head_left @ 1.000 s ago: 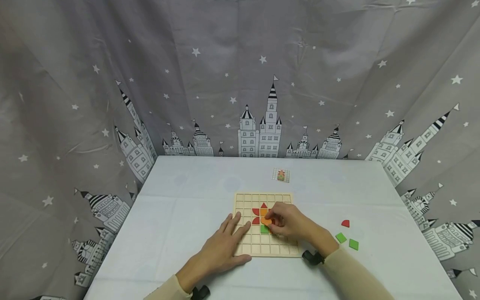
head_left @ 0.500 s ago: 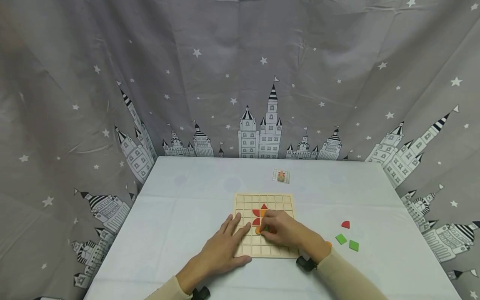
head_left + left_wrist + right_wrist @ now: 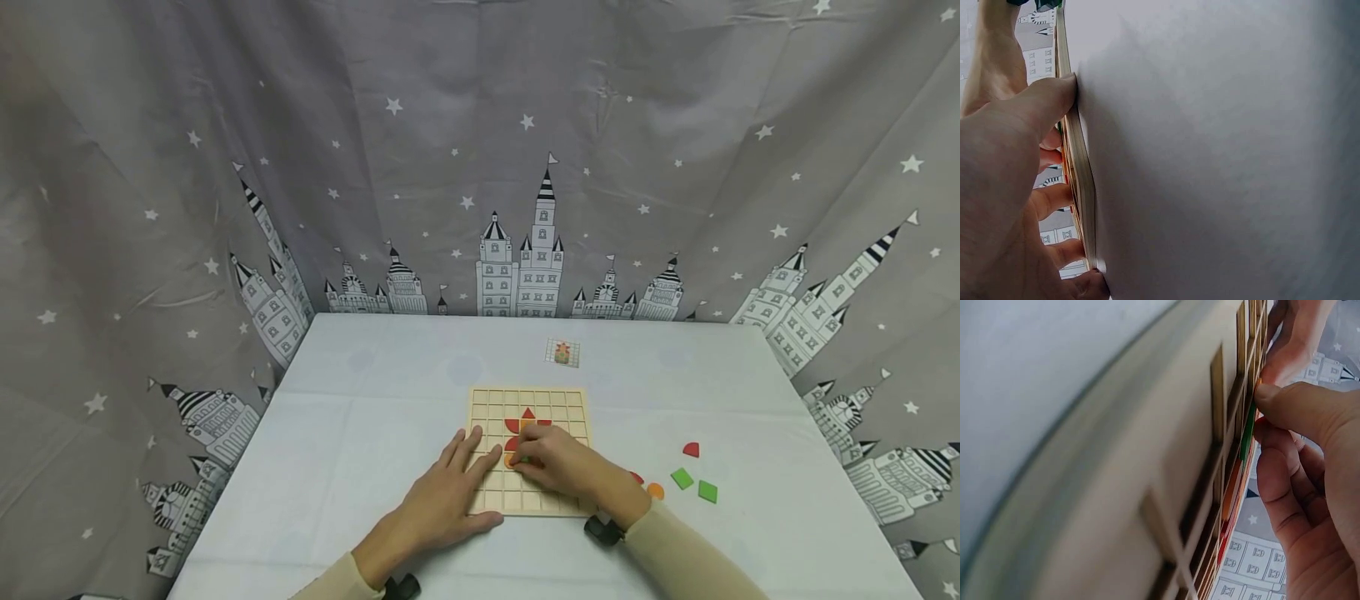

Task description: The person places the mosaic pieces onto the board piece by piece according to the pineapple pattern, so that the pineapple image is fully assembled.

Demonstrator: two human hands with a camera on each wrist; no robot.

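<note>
A square wooden grid board [image 3: 555,498] lies on the white table, with red, orange and green flat pieces set in its middle cells. My left hand [image 3: 442,496] rests with spread fingers on the board's left side; in the left wrist view the thumb [image 3: 1054,100] touches the board's edge. My right hand [image 3: 566,467] reaches over the board and pinches an orange rounded piece [image 3: 510,460] at the cell left of a green square. In the right wrist view the thumb [image 3: 1291,400] is against that piece. The hand hides part of the pattern.
To the right lie two green squares [image 3: 682,477], a red rounded piece [image 3: 691,450] and an orange round-edged piece [image 3: 656,491]; another red piece [image 3: 637,477] shows beside my right wrist. A small pattern card [image 3: 562,352] lies behind the board. A grey castle-print curtain [image 3: 465,150] hangs behind the table.
My right hand has moved left and toward me across the board with the orange piece, down to the cell beside the green square. The left hand has stayed still.
</note>
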